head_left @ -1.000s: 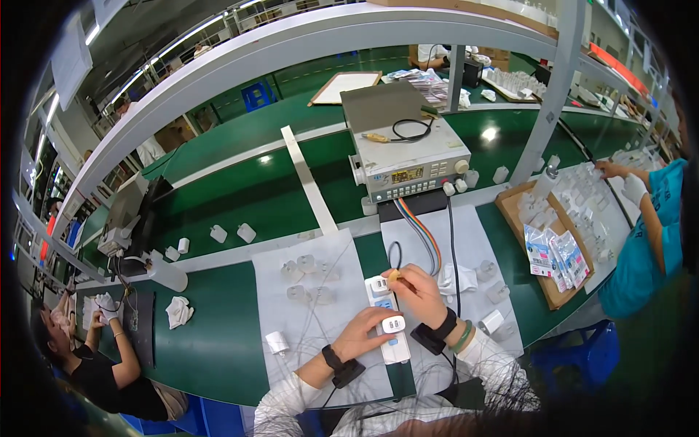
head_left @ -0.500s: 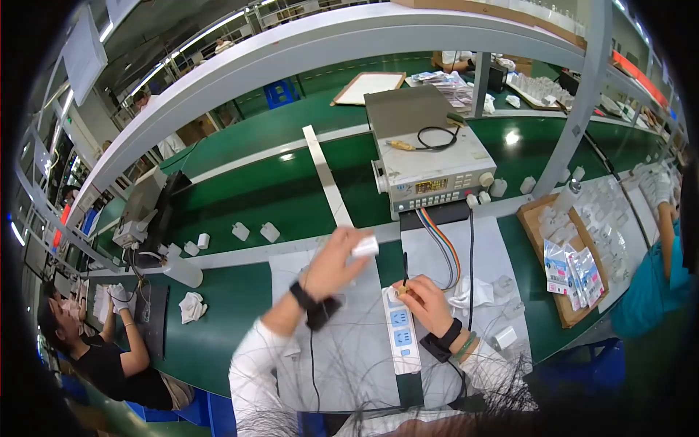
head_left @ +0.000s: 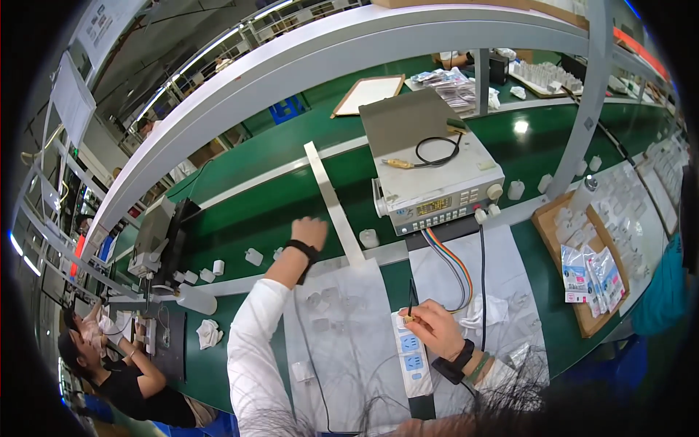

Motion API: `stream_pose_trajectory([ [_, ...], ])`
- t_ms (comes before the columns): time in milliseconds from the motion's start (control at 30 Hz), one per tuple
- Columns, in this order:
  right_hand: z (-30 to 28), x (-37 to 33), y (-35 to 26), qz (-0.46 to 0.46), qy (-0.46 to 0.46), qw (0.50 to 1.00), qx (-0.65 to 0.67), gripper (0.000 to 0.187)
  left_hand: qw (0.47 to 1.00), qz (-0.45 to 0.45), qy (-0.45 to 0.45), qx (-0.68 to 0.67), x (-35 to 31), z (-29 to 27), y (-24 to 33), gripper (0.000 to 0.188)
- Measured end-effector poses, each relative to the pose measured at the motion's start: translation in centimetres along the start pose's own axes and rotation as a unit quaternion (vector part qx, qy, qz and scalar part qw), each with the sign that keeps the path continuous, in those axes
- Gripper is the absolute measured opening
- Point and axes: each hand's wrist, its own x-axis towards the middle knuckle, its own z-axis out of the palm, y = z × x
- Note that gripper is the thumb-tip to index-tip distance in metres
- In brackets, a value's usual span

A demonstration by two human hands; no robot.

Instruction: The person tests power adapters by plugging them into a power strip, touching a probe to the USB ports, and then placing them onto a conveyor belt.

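Observation:
My left hand (head_left: 311,231) reaches out over the far edge of the bench to the green conveyor belt, close to a white charger (head_left: 279,253). Its back faces me and its fingers are hidden and blurred, so I cannot make out its grip. A pale, cube-shaped charger (head_left: 368,238) stands on the belt to its right, apart from the hand. My right hand (head_left: 437,329) pinches a small brass-coloured connector (head_left: 409,318) on a black cable, at the far end of a white power strip (head_left: 416,376) with blue sockets.
A grey test instrument (head_left: 444,197) with rainbow wires stands behind the strip. White chargers (head_left: 253,256) dot the belt edge. At right are a cardboard tray (head_left: 588,320) with packets and clear parts, and a co-worker's teal sleeve (head_left: 655,306). Another person (head_left: 124,386) works at left.
My left hand has moved left and away from the charger it held; a charger now stands on the belt to its right. My right hand still pinches the connector. The whole view has shifted.

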Motion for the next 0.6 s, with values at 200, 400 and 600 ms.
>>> stream_pose_trajectory([
  [200,0.5,0.0,-0.5,-0.012,-0.013,1.0,-0.008,0.024,0.987,-0.129,-0.056,0.079,-4.3,12.0,-7.1,0.022],
  [400,0.7,0.1,0.7,-0.022,0.004,0.999,-0.026,0.023,0.891,-0.04,0.294,-0.343,-9.7,5.4,-4.6,0.028],
  [600,0.4,-0.1,1.8,-0.021,0.022,0.999,-0.02,0.024,0.597,0.042,0.092,-0.796,-20.6,-0.9,10.4,0.042],
])
